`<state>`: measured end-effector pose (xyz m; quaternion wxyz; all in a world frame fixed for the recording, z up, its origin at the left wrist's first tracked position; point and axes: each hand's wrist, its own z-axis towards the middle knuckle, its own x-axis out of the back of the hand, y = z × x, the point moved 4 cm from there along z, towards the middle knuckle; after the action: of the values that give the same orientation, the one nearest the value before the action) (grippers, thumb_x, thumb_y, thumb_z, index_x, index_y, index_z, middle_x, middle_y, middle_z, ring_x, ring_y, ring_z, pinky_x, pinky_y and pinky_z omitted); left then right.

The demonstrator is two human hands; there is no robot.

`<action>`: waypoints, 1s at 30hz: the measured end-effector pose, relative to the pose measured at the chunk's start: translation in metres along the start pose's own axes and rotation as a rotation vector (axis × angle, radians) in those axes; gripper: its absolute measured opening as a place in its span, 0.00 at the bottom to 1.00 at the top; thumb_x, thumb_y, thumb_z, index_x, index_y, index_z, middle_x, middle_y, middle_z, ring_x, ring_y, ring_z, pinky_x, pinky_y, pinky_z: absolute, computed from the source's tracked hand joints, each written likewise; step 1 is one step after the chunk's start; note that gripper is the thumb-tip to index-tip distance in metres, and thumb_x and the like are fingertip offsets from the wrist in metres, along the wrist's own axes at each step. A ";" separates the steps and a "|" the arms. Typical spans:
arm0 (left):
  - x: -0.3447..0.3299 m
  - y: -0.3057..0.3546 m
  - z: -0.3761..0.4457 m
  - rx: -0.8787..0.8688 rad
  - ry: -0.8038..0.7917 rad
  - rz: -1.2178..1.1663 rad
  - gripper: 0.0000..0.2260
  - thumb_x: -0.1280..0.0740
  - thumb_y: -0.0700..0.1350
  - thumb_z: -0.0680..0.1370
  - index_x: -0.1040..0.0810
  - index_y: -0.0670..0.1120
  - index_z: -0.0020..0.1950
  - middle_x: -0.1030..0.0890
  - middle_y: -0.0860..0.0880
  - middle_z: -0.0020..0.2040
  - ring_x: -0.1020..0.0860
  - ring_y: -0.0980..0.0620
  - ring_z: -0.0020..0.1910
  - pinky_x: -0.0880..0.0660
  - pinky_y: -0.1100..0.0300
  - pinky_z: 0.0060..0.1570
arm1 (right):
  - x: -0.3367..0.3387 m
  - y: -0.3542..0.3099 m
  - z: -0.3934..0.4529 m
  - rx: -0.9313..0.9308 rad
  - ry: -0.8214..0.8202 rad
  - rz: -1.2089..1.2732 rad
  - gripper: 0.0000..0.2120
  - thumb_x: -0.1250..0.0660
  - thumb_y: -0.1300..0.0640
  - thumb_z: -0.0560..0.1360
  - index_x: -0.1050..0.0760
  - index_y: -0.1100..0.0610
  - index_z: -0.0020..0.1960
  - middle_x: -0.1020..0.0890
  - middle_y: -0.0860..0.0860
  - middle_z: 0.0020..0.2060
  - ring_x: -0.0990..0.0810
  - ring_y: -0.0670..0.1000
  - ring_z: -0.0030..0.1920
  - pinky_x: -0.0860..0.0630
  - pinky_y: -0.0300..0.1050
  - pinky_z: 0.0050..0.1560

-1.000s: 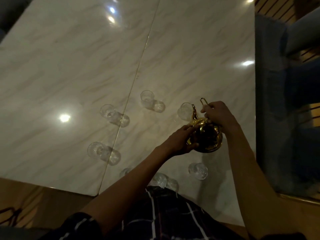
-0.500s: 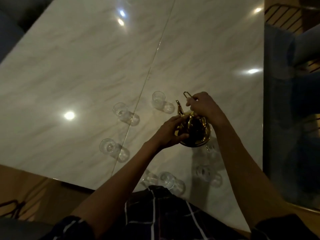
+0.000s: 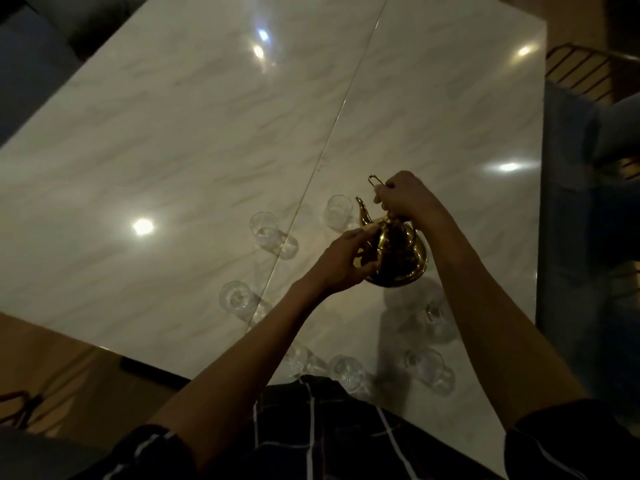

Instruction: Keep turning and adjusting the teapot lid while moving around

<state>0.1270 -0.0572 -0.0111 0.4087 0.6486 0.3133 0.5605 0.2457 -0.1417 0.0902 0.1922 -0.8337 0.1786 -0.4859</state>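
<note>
Gripping the wire handle of the gold teapot (image 3: pixel 398 251), my right hand (image 3: pixel 403 199) holds it up off the marble table (image 3: pixel 173 150), spout tipped away from me. My left hand (image 3: pixel 343 261) curls round the pot's near side, fingertips on the lid. Just beyond that hand stands a small glass (image 3: pixel 337 209) right by the spout, with another glass (image 3: pixel 265 226) to its left. Further glasses sit below my forearms, nearer my checked shirt (image 3: pixel 311 427).
</note>
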 end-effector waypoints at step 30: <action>0.010 0.007 0.002 -0.042 -0.057 0.008 0.31 0.30 0.50 0.77 0.38 0.50 0.77 0.28 0.43 0.70 0.25 0.47 0.65 0.25 0.47 0.61 | 0.011 -0.016 -0.005 -0.042 -0.047 -0.032 0.15 0.39 0.56 0.81 0.20 0.66 0.54 0.22 0.53 0.36 0.24 0.49 0.32 0.27 0.40 0.35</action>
<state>0.1301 -0.0526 0.0000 0.4288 0.6569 0.2869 0.5498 0.2480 -0.1341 0.1083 0.1709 -0.8516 0.1708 -0.4652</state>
